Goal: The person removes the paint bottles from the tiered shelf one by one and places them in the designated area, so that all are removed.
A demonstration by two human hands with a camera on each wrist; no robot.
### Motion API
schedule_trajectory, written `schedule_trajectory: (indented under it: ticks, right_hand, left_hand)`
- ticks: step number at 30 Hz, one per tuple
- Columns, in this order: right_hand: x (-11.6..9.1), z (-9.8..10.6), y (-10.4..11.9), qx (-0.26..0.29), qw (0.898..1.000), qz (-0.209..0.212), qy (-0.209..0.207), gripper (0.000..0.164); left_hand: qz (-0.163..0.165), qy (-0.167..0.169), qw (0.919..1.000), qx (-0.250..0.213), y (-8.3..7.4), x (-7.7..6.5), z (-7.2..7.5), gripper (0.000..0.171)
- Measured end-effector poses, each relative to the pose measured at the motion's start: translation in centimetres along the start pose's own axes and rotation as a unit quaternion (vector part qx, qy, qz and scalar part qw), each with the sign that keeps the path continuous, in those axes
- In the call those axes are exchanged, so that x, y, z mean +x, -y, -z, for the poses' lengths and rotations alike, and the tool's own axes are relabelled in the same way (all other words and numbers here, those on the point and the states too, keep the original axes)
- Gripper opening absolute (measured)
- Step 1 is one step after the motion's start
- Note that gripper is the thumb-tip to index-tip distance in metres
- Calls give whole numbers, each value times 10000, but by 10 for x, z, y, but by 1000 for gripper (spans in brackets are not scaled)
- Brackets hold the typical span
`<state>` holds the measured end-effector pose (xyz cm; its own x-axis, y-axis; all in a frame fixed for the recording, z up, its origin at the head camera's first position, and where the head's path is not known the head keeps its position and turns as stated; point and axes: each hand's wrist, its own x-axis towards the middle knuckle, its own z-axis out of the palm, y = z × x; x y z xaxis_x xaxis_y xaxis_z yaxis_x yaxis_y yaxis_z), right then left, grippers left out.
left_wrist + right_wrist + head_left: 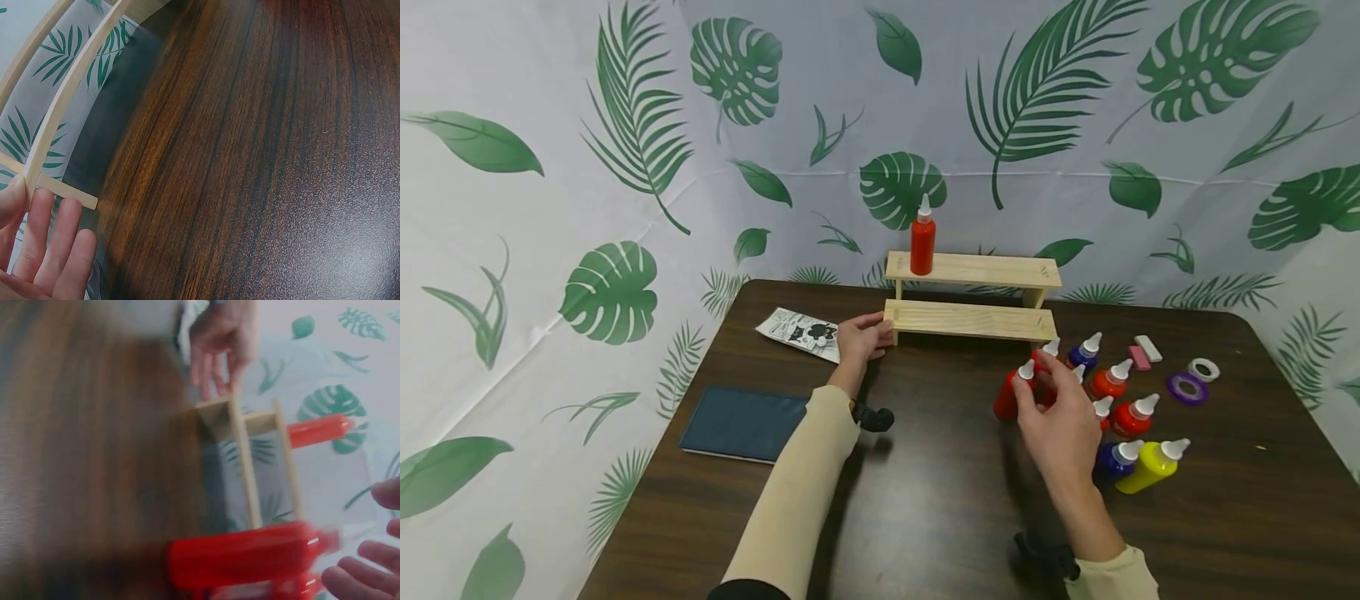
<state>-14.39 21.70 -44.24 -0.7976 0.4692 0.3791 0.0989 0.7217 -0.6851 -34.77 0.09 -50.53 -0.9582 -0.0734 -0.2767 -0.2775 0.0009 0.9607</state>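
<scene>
My left hand holds the left end of the two-tier wooden rack; in the left wrist view, thumb and fingertips meet at the end of its lower board. A red squeeze bottle with a white pointed cap stands at the left of the upper board. On the right, my right hand hovers over the bottle group, thumb and fingers spread near the cap of a red bottle. In the right wrist view its fingers are apart from that upright bottle, with nothing between them.
Several more capped bottles, among them a yellow one and a blue one, crowd around the right hand. Behind them lie tape rolls and erasers. A printed sheet and a dark blue booklet lie left.
</scene>
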Motion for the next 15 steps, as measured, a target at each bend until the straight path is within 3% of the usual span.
schedule_trajectory:
  ticks: [4,7,15]
  right_hand:
    - [8,8,16,581,9967,463,-321,43]
    - [18,8,31,997,9923,692,-231,42]
    - [57,-24,74,1603,9798,835,853,49]
  left_hand:
    - [6,23,10000,-11,-1,0,0,24]
    - [17,15,10000,-10,-1,0,0,24]
    - [-4,-22,10000,0,-1,1,0,25]
